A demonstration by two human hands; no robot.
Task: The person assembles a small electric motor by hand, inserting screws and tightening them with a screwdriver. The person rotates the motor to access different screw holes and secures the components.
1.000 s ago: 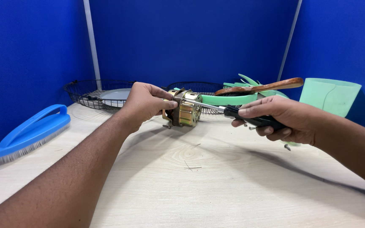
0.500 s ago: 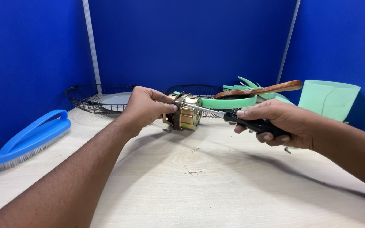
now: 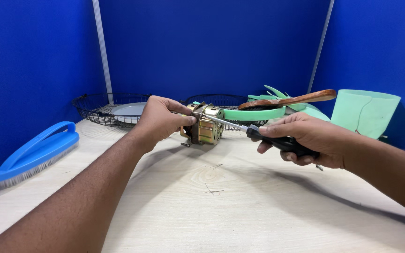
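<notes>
The left hand (image 3: 158, 121) grips the small brass motor (image 3: 206, 126) tight, just above the table (image 3: 212, 201). The right hand (image 3: 305, 138) squeezes a screwdriver (image 3: 258, 134), its tip on the motor. The tip could slip and poke fingers.

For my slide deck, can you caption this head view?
Left hand steadies a brass motor while right hand applies a screwdriver.
</notes>
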